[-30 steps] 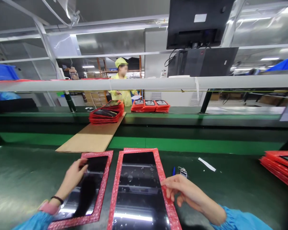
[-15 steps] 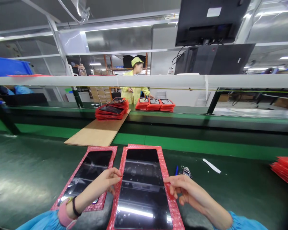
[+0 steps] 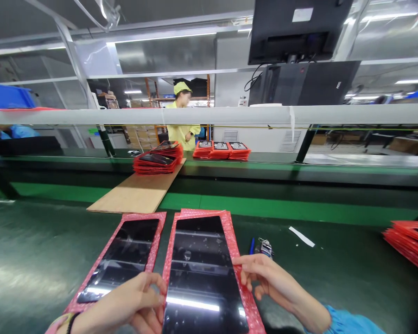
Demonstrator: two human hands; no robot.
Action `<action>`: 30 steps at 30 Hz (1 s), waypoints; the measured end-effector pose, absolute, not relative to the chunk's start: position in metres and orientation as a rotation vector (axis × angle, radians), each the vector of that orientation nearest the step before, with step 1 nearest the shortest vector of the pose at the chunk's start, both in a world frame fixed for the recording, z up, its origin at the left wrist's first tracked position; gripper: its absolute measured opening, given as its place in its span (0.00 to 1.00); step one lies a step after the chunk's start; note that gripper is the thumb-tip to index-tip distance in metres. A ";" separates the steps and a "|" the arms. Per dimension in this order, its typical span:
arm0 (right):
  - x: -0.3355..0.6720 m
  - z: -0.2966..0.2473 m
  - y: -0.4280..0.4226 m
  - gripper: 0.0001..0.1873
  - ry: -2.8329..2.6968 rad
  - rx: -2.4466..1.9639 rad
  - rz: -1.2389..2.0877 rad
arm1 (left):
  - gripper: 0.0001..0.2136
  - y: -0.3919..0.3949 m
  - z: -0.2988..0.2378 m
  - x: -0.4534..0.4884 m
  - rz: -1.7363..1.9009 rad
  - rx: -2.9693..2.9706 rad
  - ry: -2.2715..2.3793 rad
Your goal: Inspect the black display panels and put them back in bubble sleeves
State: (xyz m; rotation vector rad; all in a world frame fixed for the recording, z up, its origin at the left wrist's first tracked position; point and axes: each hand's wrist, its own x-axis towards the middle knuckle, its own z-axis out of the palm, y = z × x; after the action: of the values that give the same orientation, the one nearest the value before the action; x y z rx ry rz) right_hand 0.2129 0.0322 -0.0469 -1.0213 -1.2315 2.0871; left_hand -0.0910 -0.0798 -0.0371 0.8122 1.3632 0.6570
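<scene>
A black glass screen panel point(image 3: 202, 257) lies in front of me on red bubble wrap point(image 3: 232, 236), its glossy face up with light streaks and small smudges. My left hand point(image 3: 136, 297) is at the panel's lower left edge, fingers curled in against the side. On the opposite edge, my right hand point(image 3: 266, 276) touches the rim with thumb and forefinger pinched close together, the other fingers loosely bent. A second dark panel point(image 3: 125, 257) rests to the left on its own red bubble wrap point(image 3: 156, 241), partly covered by my left hand.
A blue pen point(image 3: 252, 246) and a small metal clip-like item point(image 3: 265, 247) lie right of the panel, near a white strip point(image 3: 301, 236). Red-wrapped stacks stand at the far right point(image 3: 408, 243) and on the back ledge point(image 3: 156, 160). A brown board point(image 3: 136, 190) slopes there. A yellow-clad person point(image 3: 181, 120) stands beyond.
My left hand has slid down along the panel's left edge, toward me. My right hand stays at the right edge. The view has shifted slightly, and the person behind has drawn an arm back.
</scene>
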 end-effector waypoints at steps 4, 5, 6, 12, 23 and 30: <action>0.215 -0.053 0.034 0.16 -1.220 -0.984 2.112 | 0.17 -0.097 -0.038 -0.085 0.694 0.765 1.337; 0.216 -0.054 0.034 0.15 -1.219 -0.976 2.118 | 0.16 -0.100 -0.038 -0.084 0.709 0.758 1.330; 0.216 -0.055 0.034 0.15 -1.221 -0.970 2.123 | 0.15 -0.103 -0.037 -0.084 0.725 0.756 1.320; 0.215 -0.052 0.033 0.15 -1.210 -0.981 2.115 | 0.21 -0.104 -0.045 -0.080 0.763 0.783 1.246; 0.216 -0.050 0.030 0.15 -1.178 -0.974 2.119 | 0.21 -0.074 -0.056 -0.069 0.938 0.997 1.390; 0.218 -0.043 0.035 0.17 -1.218 -0.804 2.162 | 0.29 -0.066 -0.031 -0.064 1.292 0.717 1.212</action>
State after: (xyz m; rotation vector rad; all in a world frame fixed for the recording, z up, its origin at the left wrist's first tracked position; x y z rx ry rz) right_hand 0.2180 0.0347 -0.0433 -0.8044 -1.2184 2.1624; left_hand -0.0635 -0.0658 -0.0313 0.7170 1.2116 1.2919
